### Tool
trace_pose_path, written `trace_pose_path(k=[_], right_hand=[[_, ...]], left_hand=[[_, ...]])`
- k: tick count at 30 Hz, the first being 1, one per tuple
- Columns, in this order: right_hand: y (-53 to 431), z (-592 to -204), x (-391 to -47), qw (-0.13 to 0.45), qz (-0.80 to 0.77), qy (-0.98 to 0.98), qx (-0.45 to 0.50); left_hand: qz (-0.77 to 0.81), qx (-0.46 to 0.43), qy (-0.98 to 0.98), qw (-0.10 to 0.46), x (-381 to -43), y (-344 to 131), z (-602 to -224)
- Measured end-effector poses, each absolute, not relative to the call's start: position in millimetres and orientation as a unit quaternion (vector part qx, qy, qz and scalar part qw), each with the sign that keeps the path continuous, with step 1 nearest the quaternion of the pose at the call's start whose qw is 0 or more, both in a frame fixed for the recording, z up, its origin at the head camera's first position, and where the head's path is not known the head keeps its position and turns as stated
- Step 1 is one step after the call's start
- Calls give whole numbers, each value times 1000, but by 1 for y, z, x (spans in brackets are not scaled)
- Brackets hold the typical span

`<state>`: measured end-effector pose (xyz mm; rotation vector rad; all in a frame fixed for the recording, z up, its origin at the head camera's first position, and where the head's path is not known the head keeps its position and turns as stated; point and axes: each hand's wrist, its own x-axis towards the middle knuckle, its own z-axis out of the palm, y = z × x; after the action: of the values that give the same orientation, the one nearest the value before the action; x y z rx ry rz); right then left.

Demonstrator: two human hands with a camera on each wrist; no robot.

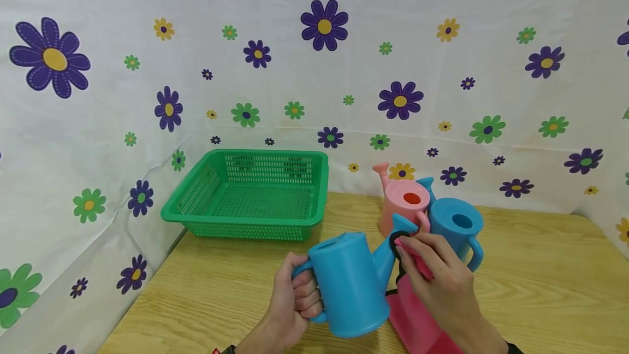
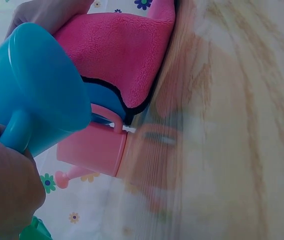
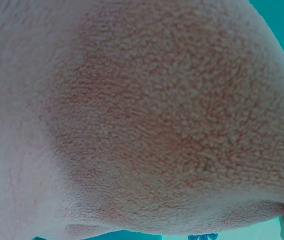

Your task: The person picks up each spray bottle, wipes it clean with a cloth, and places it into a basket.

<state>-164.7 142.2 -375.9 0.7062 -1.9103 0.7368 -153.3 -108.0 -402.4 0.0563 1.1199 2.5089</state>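
Observation:
My left hand [image 1: 297,299] grips the handle of a blue watering can [image 1: 349,285], held up off the table with its spout toward the right. With my right hand [image 1: 444,283] I pinch a pink cloth [image 1: 417,310] with black edging against the spout, just below its flared head. The rest of the cloth hangs beneath that hand. In the left wrist view, the fuzzy cloth [image 2: 119,55] drapes down beside the can [image 2: 37,90]. Cloth [image 3: 171,115] fills most of the right wrist view, so the fingers there are mostly hidden.
Behind my right hand stand a pink watering can [image 1: 405,195] and a second blue watering can [image 1: 454,217], both upright. A green plastic basket [image 1: 245,220] sits at the back left of the wooden table [image 1: 221,288]. A flowered white sheet [image 1: 295,81] hangs behind.

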Motion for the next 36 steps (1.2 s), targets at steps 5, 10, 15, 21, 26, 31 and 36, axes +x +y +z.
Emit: trace_pose_path(k=[5, 10, 15, 21, 26, 31, 36], right_hand=[[139, -377, -161, 450, 287, -789, 303], [137, -377, -156, 412, 283, -802, 326], [134, -382, -154, 394, 289, -797, 356], [135, -384, -152, 350, 280, -806, 388], [138, -385, -152, 317, 275, -813, 404], [138, -385, -153, 344, 275, -803, 402], [137, -384, -152, 407, 290, -786, 364]], left_hand=[[896, 12, 399, 195, -153, -109, -402], [898, 8, 397, 191, -154, -109, -402], [897, -1, 406, 177, -154, -110, -401], [898, -18, 412, 152, -155, -111, -399], [901, -38, 411, 133, -155, -111, -397], [910, -44, 391, 129, -155, -110, -396], [926, -37, 347, 140, -153, -106, -396]])
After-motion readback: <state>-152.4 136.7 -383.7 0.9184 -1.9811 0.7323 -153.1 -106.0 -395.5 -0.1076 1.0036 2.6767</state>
